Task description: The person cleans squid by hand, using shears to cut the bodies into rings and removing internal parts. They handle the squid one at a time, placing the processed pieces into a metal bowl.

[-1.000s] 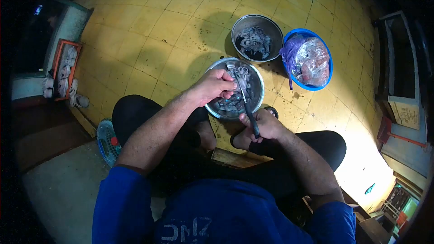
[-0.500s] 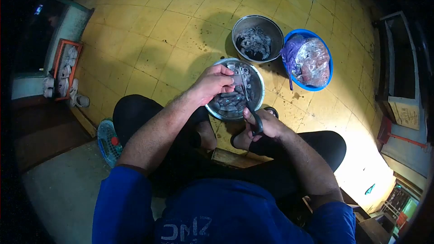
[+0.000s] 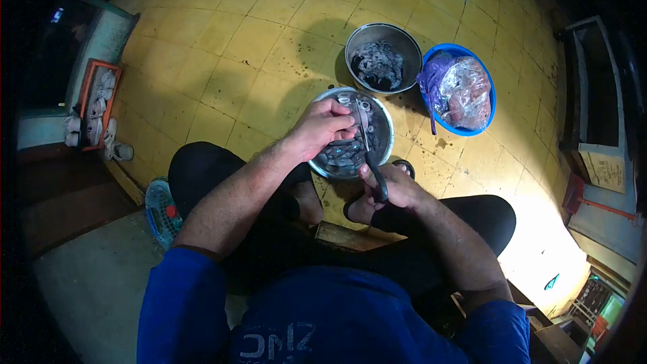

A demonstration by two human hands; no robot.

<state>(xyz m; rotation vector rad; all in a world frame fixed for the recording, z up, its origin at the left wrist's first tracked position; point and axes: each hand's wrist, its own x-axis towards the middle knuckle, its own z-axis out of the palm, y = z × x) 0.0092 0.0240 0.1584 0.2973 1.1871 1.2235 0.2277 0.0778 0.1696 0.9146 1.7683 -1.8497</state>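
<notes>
My right hand (image 3: 397, 187) is closed round the black handles of the scissors (image 3: 376, 178), whose blades point up and away over a metal bowl (image 3: 389, 136). Over the bowl's left side is my left hand (image 3: 325, 127), its fingers pinched together; what lies between them is too small to name. Pale rings lie in the upper part of the bowl, and dark, glossy squid-like pieces (image 3: 344, 154) fill its lower part. The blades are close to the fingertips of my left hand.
Behind the bowl stands a dark pot (image 3: 350, 50) with pale pieces in dark liquid. A blue basin (image 3: 494, 104) holds plastic bags at its right. A green-blue fan (image 3: 158, 212) is at my left knee, and an orange rack (image 3: 86, 87) with shoes stands far left.
The pale piece seen at my left fingertips no longer shows there. My left hand has turned slightly, and the scissors have shifted a little to the left.
</notes>
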